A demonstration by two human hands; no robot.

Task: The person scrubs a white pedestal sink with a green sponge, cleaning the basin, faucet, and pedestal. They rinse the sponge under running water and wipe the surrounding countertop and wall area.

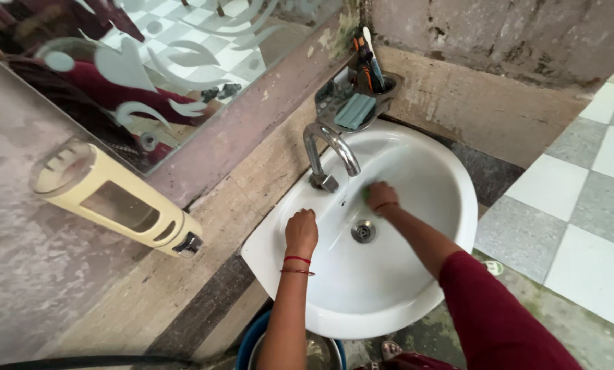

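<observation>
The right hand (382, 196) has its fingers curled tight around a green scrubber (366, 194), pressed against the inner back wall of the white sink (430, 185), just below the tap (329, 154). The left hand (301, 231), fingers folded shut, rests on the sink's left rim. The drain (364, 231) lies between them.

A white sink (416, 274) with a chrome tap (329, 152), a green scrubber (366, 194), a cream wall dispenser (111, 199), a maroon sleeve (499, 315), red thread bangles (297, 264) and a grey-and-white checked floor (581, 199) are seen.
</observation>
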